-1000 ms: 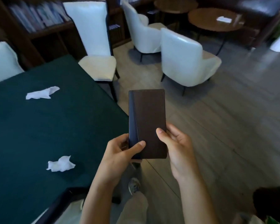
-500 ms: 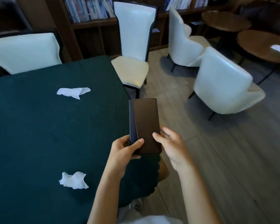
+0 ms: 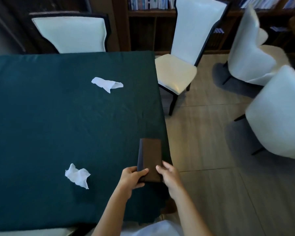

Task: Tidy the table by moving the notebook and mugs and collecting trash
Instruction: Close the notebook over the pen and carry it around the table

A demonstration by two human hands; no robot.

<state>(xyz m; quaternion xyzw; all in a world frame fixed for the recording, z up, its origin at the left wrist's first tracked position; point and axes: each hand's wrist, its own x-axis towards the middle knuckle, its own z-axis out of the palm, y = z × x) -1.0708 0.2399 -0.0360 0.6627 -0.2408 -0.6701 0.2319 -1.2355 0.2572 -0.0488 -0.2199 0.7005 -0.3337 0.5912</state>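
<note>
A dark brown closed notebook (image 3: pixel 150 155) is over the right edge of the table (image 3: pixel 41 125), which wears a dark green cloth. My left hand (image 3: pixel 132 178) grips the notebook's near left corner, thumb on the cover. My right hand (image 3: pixel 169 175) holds its near right edge with the fingertips. Two crumpled white tissues lie on the cloth: one tissue (image 3: pixel 77 175) near me at the left, the other tissue (image 3: pixel 107 84) farther back toward the middle. No mugs are in view.
A white high-backed chair (image 3: pixel 179 72) stands at the table's far right corner, another chair (image 3: pixel 70 34) behind the far edge. Two rounded white armchairs (image 3: pixel 276 113) sit on the wooden floor at the right. Bookshelves (image 3: pixel 151 23) line the back wall.
The view has swung left toward the table. The notebook, held in both hands, has gone from over the floor to over the table's right edge.
</note>
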